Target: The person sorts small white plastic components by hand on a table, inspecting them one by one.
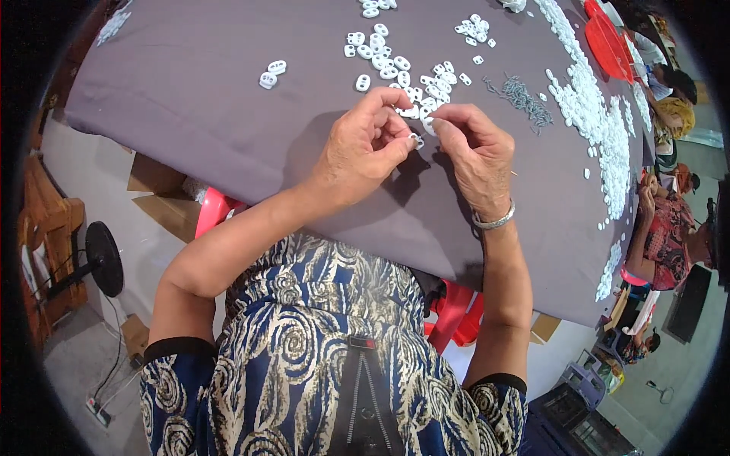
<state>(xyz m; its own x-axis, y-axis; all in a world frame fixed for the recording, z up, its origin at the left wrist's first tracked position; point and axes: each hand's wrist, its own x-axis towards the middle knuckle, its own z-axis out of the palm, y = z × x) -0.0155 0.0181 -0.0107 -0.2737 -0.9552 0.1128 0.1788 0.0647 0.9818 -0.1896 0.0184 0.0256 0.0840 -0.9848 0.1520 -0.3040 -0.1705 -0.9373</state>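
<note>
We're pinching one small white plastic piece (417,140) between both sets of fingertips, left hand (363,148) and right hand (475,156) both closed tight on it, just above the grey tablecloth (198,83). It's sitting right at the near edge of the loose pile of white pieces (403,76), with little metal springs (525,99) off to the right.

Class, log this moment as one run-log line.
left hand: pinches white plastic part | right hand: pinches it too | over grey table | loose white parts beyond

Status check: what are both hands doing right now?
Left hand and right hand pinch one small white plastic piece together. Loose white pieces just beyond. Nothing in the way.
</note>
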